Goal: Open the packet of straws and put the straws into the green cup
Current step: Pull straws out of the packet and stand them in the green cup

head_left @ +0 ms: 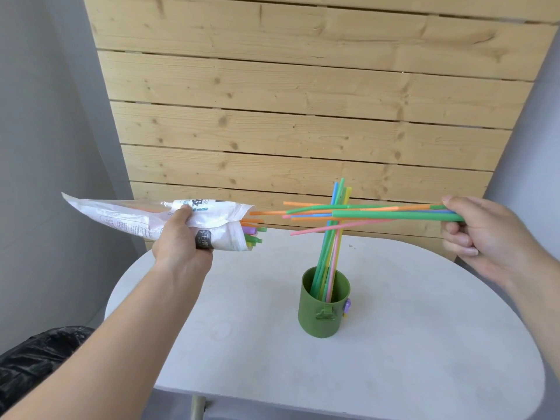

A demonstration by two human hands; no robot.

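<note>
Straws (378,214) thin, plastic, crinkly packet (127,219), round green cup (324,310), both hands gripping

A single wide-angle camera is riding on the person's head, facing forward and tipping down over the white table (242,344). It is looking from just above and behind both forearms, which are reaching in from the bottom corners. The left hand (181,241) gripping the packet (121,216) and the right hand (485,237) pinching a bunch of straws (378,212) are spanning the frame's middle band. The green cup (315,322) is standing close in, slightly right of centre. The wooden slat panel (303,116) is facing the lens and filling the upper half, its side edges leaning inward toward the table.
</note>
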